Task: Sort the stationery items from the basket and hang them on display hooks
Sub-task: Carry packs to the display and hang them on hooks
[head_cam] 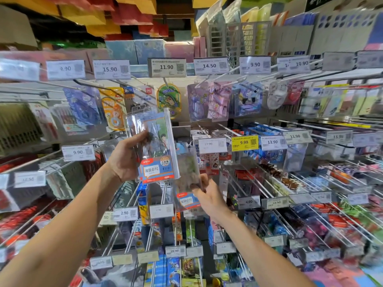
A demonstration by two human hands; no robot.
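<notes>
The ruler set pack (pixel 157 162), a clear plastic sleeve with a blue and orange label at its bottom, is held up in front of the display wall, near the middle of the view. The left hand (pixel 124 160) grips it from the left side, with the thumb on the front face and the palm at the left edge. The pack stands almost upright, only a little tilted.

Just below it and to the right is a second pack (pixel 186 183) of the same kind. It is blurred, but the same orange and blue label shows low on it. The right hand (pixel 209 196) pinches this second pack at its right edge with curled fingers. The upper part of the second pack is close to the lower right corner of the first one; I cannot tell if they touch.

Behind both packs the display hooks (pixel 93 85) stick out from the wall in several rows, and many carry a price tag at the tip. Above the first pack hangs a green oval pack (pixel 169 100) under the tag 11.90 (pixel 166 67). To the right of it hang pink packs (pixel 219 102). A yellow tag 9.99 (pixel 244 143) is to the right of the hands, in the next row down.
</notes>
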